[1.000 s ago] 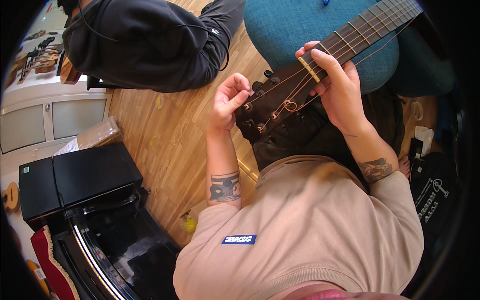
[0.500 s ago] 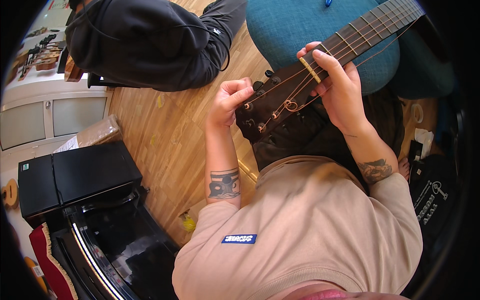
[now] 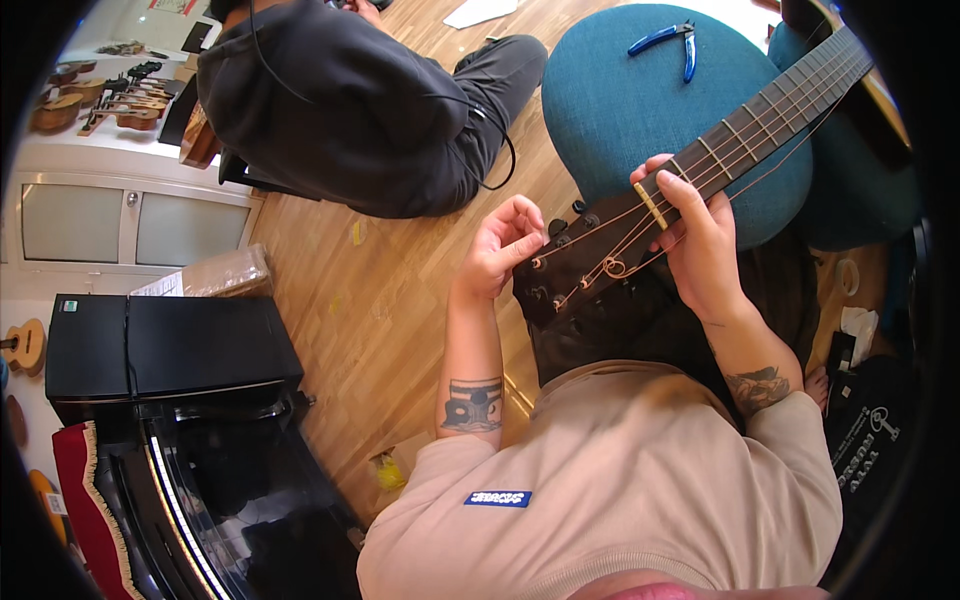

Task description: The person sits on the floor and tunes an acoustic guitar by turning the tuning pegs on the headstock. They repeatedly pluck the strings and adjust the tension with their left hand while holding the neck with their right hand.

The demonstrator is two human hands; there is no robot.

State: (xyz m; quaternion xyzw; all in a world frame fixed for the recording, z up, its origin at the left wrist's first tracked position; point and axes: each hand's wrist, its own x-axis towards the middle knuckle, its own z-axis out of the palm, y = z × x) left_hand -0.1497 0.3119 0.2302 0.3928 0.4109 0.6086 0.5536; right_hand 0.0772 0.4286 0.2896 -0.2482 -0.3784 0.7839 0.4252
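Observation:
The dark headstock (image 3: pixel 570 285) of a guitar lies across my lap, its neck (image 3: pixel 760 125) running up to the far right. My right hand (image 3: pixel 700 235) wraps round the neck by the pale nut (image 3: pixel 650 205), thumb over the strings. At the headstock's left edge, my left hand (image 3: pixel 503 248) is closed with thumb and bent fingers at a tuning peg, which the fingers hide. Two black tuning pegs (image 3: pixel 557 228) show beside it. Copper-coloured strings run to the posts, and one loose string (image 3: pixel 615 267) curls in a loop over the headstock.
Blue-handled cutters (image 3: pixel 660 40) lie on a teal padded stool (image 3: pixel 610 110) beyond the neck. A person in dark clothes (image 3: pixel 350 110) sits on the floor at far left. A black piano (image 3: pixel 240 470) stands at near left, with a wrapped cardboard box (image 3: pixel 230 272) behind it.
The view has shifted, so the scene sits lower and further right and the cutters show fully. My left fingers have shifted slightly at the peg; my right hand keeps its hold.

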